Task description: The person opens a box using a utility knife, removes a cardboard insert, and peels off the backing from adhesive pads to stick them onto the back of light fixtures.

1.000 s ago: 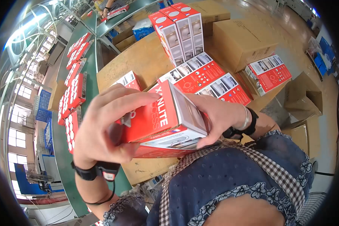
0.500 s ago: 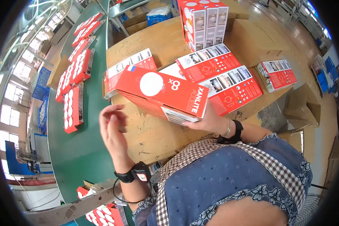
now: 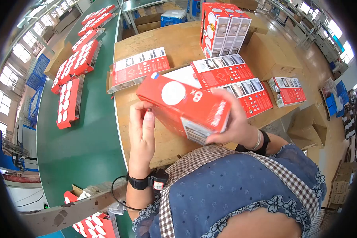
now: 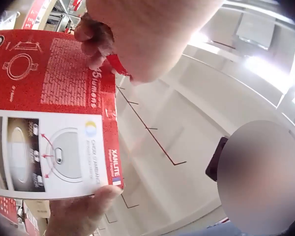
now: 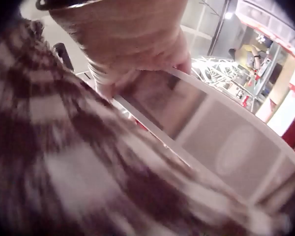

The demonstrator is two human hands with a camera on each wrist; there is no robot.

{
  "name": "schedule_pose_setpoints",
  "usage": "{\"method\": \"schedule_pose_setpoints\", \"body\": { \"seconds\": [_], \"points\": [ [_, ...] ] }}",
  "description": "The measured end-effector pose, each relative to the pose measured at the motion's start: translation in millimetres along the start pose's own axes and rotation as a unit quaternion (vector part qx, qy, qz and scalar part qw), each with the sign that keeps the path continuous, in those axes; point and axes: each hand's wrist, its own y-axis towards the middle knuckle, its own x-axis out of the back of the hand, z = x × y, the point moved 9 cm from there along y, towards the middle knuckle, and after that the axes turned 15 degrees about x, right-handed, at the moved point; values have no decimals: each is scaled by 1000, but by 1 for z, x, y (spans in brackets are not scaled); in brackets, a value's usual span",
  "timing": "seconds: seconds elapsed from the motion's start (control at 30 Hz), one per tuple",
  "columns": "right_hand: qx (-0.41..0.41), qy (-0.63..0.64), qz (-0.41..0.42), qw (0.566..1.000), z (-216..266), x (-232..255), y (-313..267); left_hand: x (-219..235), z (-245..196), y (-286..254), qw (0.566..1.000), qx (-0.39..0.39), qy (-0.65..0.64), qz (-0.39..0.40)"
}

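My right hand point(image 3: 240, 123) grips the right end of a red and white XANLITE box point(image 3: 174, 105), held tilted above the table. Its red side, with a white disc and "8x", faces up. Beside the box's near left edge is my left hand point(image 3: 142, 137), fingers loosely bent and fingertips right at the cardboard. In the left wrist view, the printed box face point(image 4: 44, 113) fills the left side, with the right thumb point(image 4: 105, 194) at its lower corner. The right wrist view shows the right hand point(image 5: 137, 44) over the box's pictured side point(image 5: 221, 142), partly behind the checked apron.
Boxes lie flat point(image 3: 139, 71) on the wooden table point(image 3: 158, 39), and three stand upright point(image 3: 226, 29) at the back. A green conveyor point(image 3: 91, 146) at left carries a row of red packs point(image 3: 69, 101). Brown cartons point(image 3: 273, 55) stand at right.
Both hands held the box close to the body; the left hand came off it, then moved back to its left edge. The box was turned, showing its white-disc side upward.
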Motion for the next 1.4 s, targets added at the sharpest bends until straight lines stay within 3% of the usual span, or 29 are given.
{"method": "schedule_pose_setpoints", "body": {
  "seconds": [0.03, 0.17, 0.37, 0.4, 0.43, 0.53, 0.73, 0.83, 0.9, 1.1, 1.13, 1.4],
  "points": [
    [19, -52, 79, 995, 5, -9, 2, -4, 6, 0, 1000, 6, -13, -3],
    [59, -101, 68, 991, 3, -6, -1, -10, 16, -2, 999, 11, -1, 39],
    [57, -108, 189, 974, 12, -18, 12, 1, 23, -29, 999, 29, -3, -34],
    [53, -111, 207, 971, 11, -23, 12, 7, 10, -38, 993, -10, 75, -91],
    [54, -106, 210, 970, 12, -27, 10, 11, -3, -49, 976, -49, 152, -147],
    [80, -142, 187, 969, 17, -34, 10, 16, -13, -64, 958, -43, 211, -188],
    [139, -124, 180, 966, 18, -43, -1, 12, -9, -77, 942, -9, 195, -272],
    [162, -113, 177, 964, 21, -48, -2, 15, -5, -78, 939, 46, 186, -286],
    [178, -145, 181, 956, 34, -73, -16, 33, 10, -99, 941, 31, 169, -292],
    [178, -135, 189, 956, 24, -62, -18, 22, 12, -94, 935, 74, 172, -300],
    [183, -151, 192, 952, 43, -83, -25, 41, 17, -112, 941, 70, 148, -297],
    [174, -157, 211, 949, 43, -86, -25, 44, 21, -113, 944, 83, 113, -297]
  ]
}}
